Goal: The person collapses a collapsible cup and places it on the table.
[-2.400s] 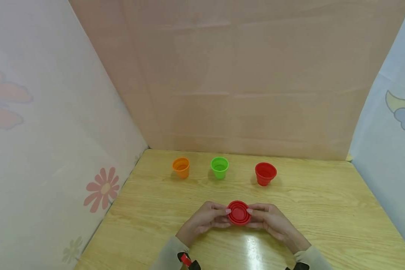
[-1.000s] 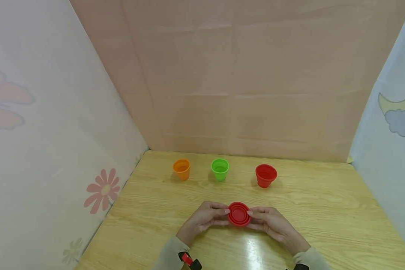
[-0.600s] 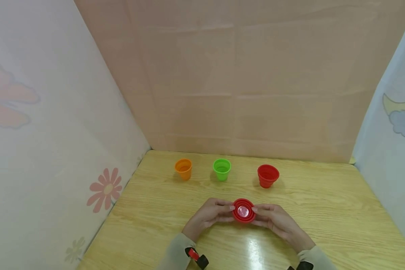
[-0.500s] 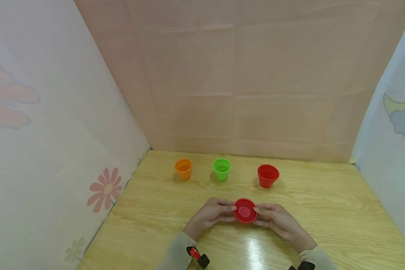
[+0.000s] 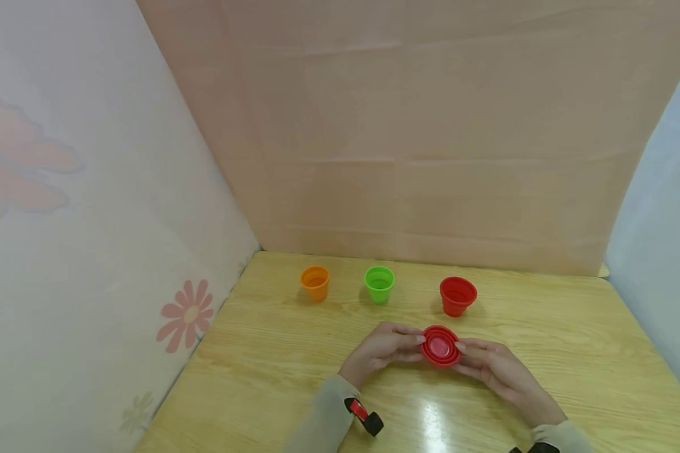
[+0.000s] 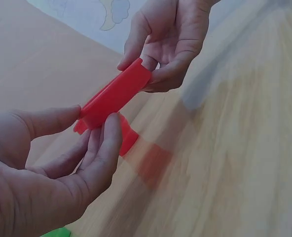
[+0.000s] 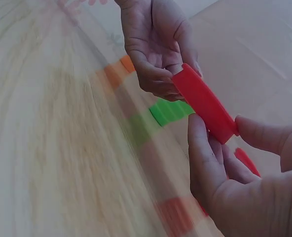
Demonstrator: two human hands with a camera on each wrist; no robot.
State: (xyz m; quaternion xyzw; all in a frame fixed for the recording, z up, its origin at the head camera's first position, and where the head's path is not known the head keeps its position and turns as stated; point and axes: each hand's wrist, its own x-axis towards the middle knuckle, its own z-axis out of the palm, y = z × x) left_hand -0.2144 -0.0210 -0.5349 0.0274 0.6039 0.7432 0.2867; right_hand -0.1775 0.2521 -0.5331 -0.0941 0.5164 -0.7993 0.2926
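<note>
A red collapsible cup [image 5: 441, 346], folded down to a flat ring, is held between both hands above the table. My left hand [image 5: 386, 350] pinches its left rim, thumb on top and fingers beneath. On the opposite rim my right hand [image 5: 500, 372] has the same kind of pinch. Seen from the side in the left wrist view, the folded cup [image 6: 116, 94] is a short, tilted band. The right wrist view shows the folded cup [image 7: 205, 104] clear of the tabletop. Just beyond the hands stands a second red cup [image 5: 458, 297], unfolded and upright.
To the left of the standing red cup, a green cup [image 5: 379, 285] and an orange cup [image 5: 315, 283] stand upright in a row near the back of the wooden table [image 5: 272, 352]. A brown backdrop [image 5: 396, 138] rises behind, with pale patterned side walls.
Both hands have carried the folded cup rightward and slightly away, nearer the standing red cup. Its tilt has varied a little. The head view has shifted slightly; the standing cups stay in place.
</note>
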